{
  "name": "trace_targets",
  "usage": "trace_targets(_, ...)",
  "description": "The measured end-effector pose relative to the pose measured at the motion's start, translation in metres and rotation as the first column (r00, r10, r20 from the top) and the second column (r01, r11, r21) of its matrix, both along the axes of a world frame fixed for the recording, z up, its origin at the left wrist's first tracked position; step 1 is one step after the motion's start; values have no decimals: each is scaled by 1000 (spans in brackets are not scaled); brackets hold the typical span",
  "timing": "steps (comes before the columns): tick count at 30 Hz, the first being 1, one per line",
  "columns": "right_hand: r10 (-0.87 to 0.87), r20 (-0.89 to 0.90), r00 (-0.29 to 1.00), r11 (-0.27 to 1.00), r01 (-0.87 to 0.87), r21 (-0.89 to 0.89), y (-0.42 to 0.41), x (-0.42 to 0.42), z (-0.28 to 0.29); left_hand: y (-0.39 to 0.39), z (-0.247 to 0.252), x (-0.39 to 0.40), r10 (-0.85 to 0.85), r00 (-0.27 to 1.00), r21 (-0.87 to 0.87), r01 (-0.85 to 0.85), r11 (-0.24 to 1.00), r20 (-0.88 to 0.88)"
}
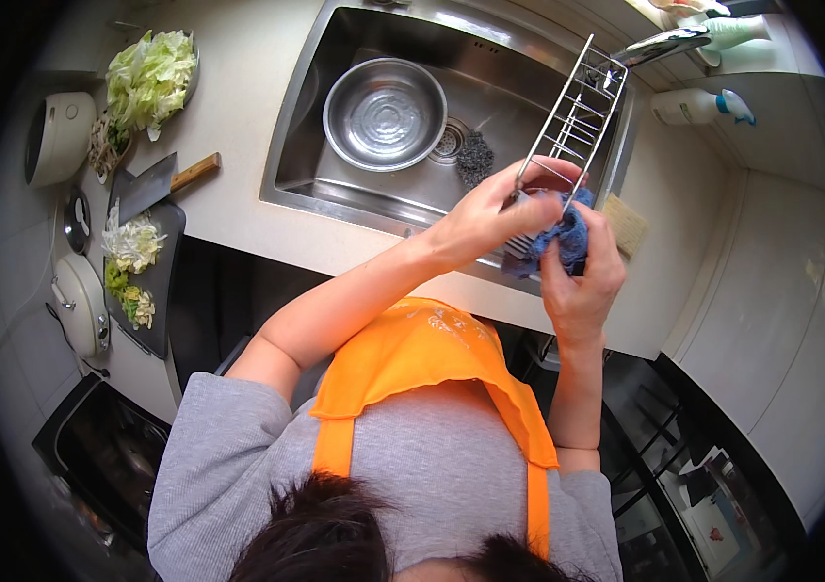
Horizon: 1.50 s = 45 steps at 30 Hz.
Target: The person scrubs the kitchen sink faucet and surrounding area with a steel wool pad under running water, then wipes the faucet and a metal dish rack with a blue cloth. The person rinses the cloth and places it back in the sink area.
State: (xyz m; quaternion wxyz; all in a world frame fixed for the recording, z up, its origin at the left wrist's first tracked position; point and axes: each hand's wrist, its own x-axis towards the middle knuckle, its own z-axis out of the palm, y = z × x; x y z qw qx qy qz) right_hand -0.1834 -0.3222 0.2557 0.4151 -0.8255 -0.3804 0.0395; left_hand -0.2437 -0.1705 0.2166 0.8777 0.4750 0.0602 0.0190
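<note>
My left hand (510,211) grips the near end of a metal wire rack (576,120), which slants up over the right side of the sink. My right hand (583,273) holds a blue cloth (565,236) against that same end of the rack. Fingers and cloth hide part of the rack's near end. In the stainless steel sink (354,207) stands a round metal bowl (385,115). A steel wool scourer (475,158) lies to the right of the bowl, near the drain (450,141).
A yellowish sponge cloth (625,224) and a spray bottle (699,107) lie right of the sink. At left, a cleaver (157,185) and chopped vegetables (132,244) rest on a dark cutting board (165,291). Torn lettuce (150,80) is heaped behind. The faucet (663,45) reaches in at upper right.
</note>
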Motion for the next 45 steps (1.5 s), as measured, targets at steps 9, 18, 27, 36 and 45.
trace_targets(9, -46, -377, 925, 979, 117, 167, 3, -13, -1, 4, 3, -35, -36, 996, 160, 23, 987, 79)
trace_targets(18, -57, -424, 904, 995, 88, 55, 0, -11, -5, 2, 1, -31, -85, 994, 256, 65, 964, 67)
trace_targets(27, -63, -107, 992, 995, 54, -89, -11, -3, -6, 6, 6, -25, -158, 987, 157, 154, 975, 12)
trace_targets(36, 54, -308, 950, 989, -93, -113, -32, 11, -10, 20, -3, -22, -218, 959, 364, 139, 921, 183)
trace_targets(45, -150, -552, 820, 885, 360, 295, -42, 16, 15, 12, -2, -21, 61, 995, 129, -50, 990, -85)
